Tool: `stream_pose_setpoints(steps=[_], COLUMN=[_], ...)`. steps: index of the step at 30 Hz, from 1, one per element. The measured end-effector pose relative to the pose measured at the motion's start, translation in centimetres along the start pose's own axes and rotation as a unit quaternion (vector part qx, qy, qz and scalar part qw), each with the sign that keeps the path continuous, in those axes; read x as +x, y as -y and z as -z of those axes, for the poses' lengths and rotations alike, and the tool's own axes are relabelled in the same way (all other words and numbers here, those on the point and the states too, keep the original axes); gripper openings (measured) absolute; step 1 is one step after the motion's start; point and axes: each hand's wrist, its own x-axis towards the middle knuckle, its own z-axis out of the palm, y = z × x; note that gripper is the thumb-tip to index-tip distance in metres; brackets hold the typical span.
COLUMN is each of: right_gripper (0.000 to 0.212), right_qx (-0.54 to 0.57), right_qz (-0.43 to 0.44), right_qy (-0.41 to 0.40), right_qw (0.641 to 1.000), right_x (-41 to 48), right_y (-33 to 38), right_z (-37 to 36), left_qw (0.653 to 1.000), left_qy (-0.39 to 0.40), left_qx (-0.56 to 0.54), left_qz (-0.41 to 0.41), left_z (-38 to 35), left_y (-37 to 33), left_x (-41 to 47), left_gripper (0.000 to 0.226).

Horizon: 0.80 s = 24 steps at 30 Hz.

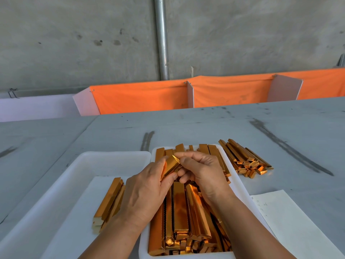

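Note:
Both my hands hold one shiny gold paper box (170, 166) above a white tray (238, 186) filled with several long gold boxes. My left hand (147, 191) grips the box along its lower side. My right hand (200, 172) pinches its upper end flap with thumb and fingertips. To the left stands a second white tray (71, 176) with a few folded gold boxes (109, 204) lying together in it.
A loose pile of gold boxes (244, 157) lies on the grey table (186, 128) to the right of the full tray. A white sheet with handwriting (291, 221) lies at the right front. Orange cloth partitions (141, 98) stand behind the table.

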Motion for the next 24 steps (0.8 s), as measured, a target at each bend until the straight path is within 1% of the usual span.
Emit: stream_pose_setpoints(steps=[3, 12, 19, 22, 24], right_gripper=[0.029, 0.012, 0.013, 0.006, 0.006], right_qx=[0.01, 0.029, -0.04, -0.045, -0.065], right_qz=[-0.007, -0.013, 0.03, 0.032, 0.024], right_qy=[0.005, 0.005, 0.008, 0.007, 0.002], right_qw=[1.0, 0.999, 0.999, 0.998, 0.998], right_x=[-0.01, 0.19, -0.1, 0.01, 0.14], right_y=[0.06, 0.11, -0.12, -0.16, -0.25], right_z=[0.04, -0.1, -0.2, -0.31, -0.36], left_qw=[1.0, 0.999, 1.0, 1.0, 1.0], left_qy=[0.002, 0.024, 0.012, 0.008, 0.015], left_qx=[0.001, 0.004, 0.011, 0.014, 0.014], left_qz=[0.003, 0.027, 0.027, 0.02, 0.016], left_z=[-0.03, 0.22, 0.16, -0.07, -0.26], left_y=[0.08, -0.07, 0.17, 0.43, 0.47], left_x=[0.01, 0.12, 0.03, -0.04, -0.05], left_gripper=[0.071, 0.07, 0.071, 0.067, 0.063])
